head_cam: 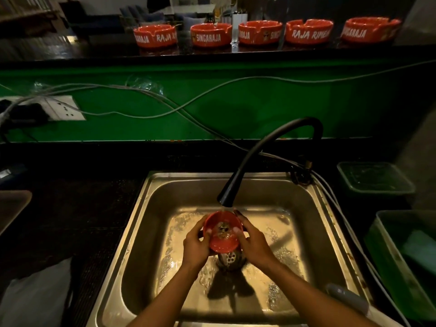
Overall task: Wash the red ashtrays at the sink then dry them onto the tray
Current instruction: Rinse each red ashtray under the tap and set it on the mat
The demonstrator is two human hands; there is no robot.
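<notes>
A red ashtray (pixel 223 232) with a printed figure inside is held over the steel sink (pixel 151 208), tilted toward me, right under the black faucet spout (pixel 227 197). Water runs from the spout onto its far rim. My left hand (pixel 197 243) grips its left side, thumb inside the bowl. My right hand (pixel 253 241) grips its right side, thumb on the inner rim. Several more red ashtrays (pixel 211 35) stand in a row on the dark upper ledge at the back.
The sink drain (pixel 230 258) lies below the ashtray. A green tray (pixel 375 178) sits on the counter at right, a deeper green tub (pixel 405 260) nearer me. Cables (pixel 165 107) hang along the green wall. A power strip (pixel 63 109) is at left.
</notes>
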